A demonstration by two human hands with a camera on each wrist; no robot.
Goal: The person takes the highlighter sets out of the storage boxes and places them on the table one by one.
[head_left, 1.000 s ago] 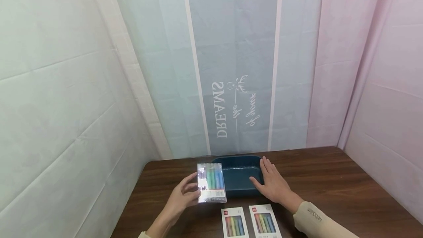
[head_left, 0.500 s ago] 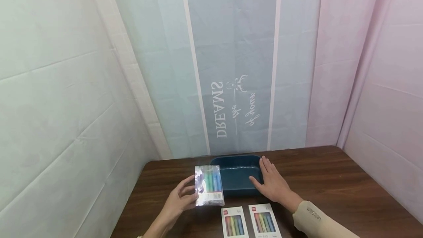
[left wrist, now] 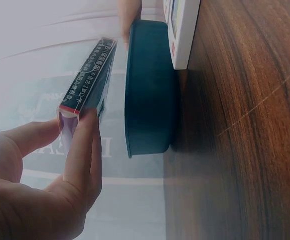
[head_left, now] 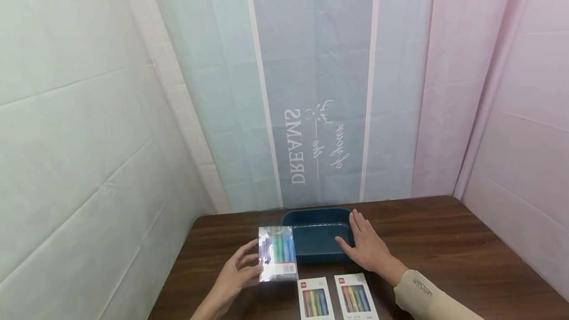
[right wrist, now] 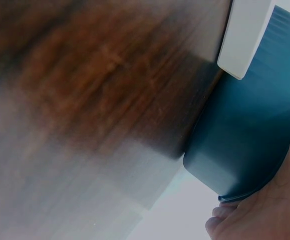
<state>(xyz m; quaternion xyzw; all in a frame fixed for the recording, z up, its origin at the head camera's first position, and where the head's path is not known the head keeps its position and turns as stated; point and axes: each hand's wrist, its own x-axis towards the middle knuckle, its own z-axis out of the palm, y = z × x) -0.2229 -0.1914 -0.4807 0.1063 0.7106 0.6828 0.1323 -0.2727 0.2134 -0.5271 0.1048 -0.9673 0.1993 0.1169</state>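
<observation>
A clear plastic pack of coloured pens point(head_left: 277, 255) is pinched at its left edge by my left hand point(head_left: 237, 273), between thumb and fingers. The left wrist view shows this pack point(left wrist: 87, 80) held up off the table, beside a dark teal tray point(left wrist: 152, 95). In the head view the tray point(head_left: 317, 241) stands at the table's back, its left front corner partly behind the pack. My right hand point(head_left: 370, 246) rests with straight fingers on the tray's right rim; in the right wrist view, that hand point(right wrist: 269, 210) touches the rim too.
Two white boxes with coloured sticks in their windows, a left box point(head_left: 316, 298) and a right box point(head_left: 356, 296), lie in front of the tray. The brown wooden table point(head_left: 449, 251) ends at a printed cloth backdrop point(head_left: 320, 73).
My left hand has drawn the pen pack a little to the left and toward me, uncovering more of the tray. The right hand has stayed on the rim.
</observation>
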